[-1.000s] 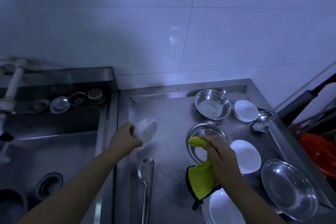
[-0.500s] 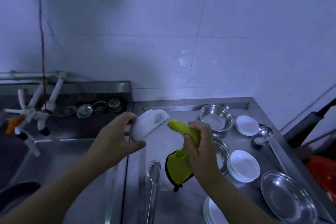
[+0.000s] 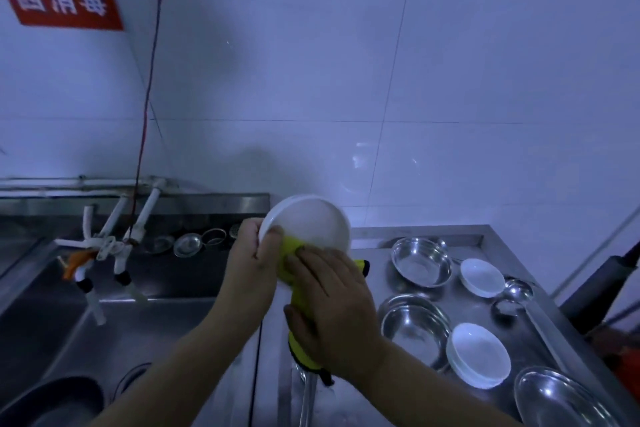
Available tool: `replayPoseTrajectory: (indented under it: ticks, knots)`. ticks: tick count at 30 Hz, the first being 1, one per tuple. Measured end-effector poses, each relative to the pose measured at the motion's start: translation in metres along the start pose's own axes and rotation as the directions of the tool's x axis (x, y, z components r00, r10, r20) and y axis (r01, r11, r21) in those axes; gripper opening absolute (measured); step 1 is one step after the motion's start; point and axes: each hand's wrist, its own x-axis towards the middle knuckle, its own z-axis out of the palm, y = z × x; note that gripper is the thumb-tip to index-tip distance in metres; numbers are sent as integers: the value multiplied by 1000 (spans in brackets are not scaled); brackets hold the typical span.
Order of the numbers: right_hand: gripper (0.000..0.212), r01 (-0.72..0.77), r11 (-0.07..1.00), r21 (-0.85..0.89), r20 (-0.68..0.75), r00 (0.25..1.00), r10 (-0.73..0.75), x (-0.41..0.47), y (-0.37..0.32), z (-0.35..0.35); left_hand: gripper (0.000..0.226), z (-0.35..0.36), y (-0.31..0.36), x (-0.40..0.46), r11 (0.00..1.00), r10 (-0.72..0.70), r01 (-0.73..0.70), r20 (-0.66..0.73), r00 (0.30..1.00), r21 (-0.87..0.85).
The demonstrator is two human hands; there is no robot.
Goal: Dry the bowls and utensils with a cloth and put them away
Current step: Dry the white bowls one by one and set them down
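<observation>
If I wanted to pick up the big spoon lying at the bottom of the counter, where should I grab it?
Probably by its long handle, reaching down from above. The long metal ladle lies flat on the steel counter, handle towards the near edge. Its bowl end is hidden under the yellow cloth and the right hand, so the handle is the free part.

The sink (image 3: 114,322) lies left of the steel counter (image 3: 485,319). Taps (image 3: 117,246) hang over the sink's back. Above the seam between them, the left hand (image 3: 247,274) holds a ceramic bowl (image 3: 306,220), with the right hand (image 3: 332,302) pressing a cloth (image 3: 289,246) against it. On the counter to the right stand steel bowls (image 3: 420,262) and small dishes (image 3: 481,276).
</observation>
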Motion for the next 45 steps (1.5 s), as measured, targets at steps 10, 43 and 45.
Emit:
replayPoseTrajectory:
  ticks: [10,43,45]
  knots:
    - [14,435,878,-200,-5,896,-445,13,46,-25,20,-4,14,19,993,12,-43,280,960,106]
    - [20,306,909,-282,-95,934,-344,34,42,-47,25,27,26,17,952,286,-257,192,939,-164]
    - [18,442,852,-279,21,890,-455,34,60,-56,22,21,31,23,960,281,-271,274,920,-73]
